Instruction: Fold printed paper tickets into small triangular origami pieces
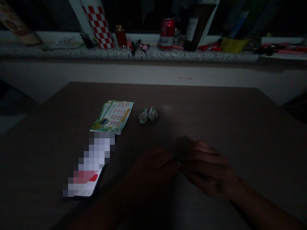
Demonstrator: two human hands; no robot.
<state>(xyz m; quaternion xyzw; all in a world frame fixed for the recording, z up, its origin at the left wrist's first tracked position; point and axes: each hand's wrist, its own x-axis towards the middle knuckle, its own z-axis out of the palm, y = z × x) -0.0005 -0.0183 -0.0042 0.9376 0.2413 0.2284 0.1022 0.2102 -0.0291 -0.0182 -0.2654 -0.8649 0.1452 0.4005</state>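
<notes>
A: My feed is dim. What do you make out at the hands?

B: I have the left hand [155,163] just below the middle of the frame and the right hand [211,169] to the right of it, nearly meeting over the counter [203,105].

A: And the fingers?

B: On both sides I see them curled in, the tips pinched on a small pale scrap [178,164]. Only a sliver of it shows to me, in the narrow gap between the hands, a little below and right of the frame's centre. I can't tell its shape.

A: What lies around them?

B: Above the left hand, near the centre, I see two small folded paper pieces [153,113] standing just beside each other. Left of those is a loose stack of cards [115,116], the top one printed with a calendar grid. Below it, toward the lower left, I've got a phone [92,166] lying with its screen lit, most of it pixelated.

A: Farther back?

B: Along the top of my view runs a speckled sill [144,57] carrying a red can [167,33], a dark bottle [192,32] and a red-and-white checkered cylinder [98,25].
</notes>
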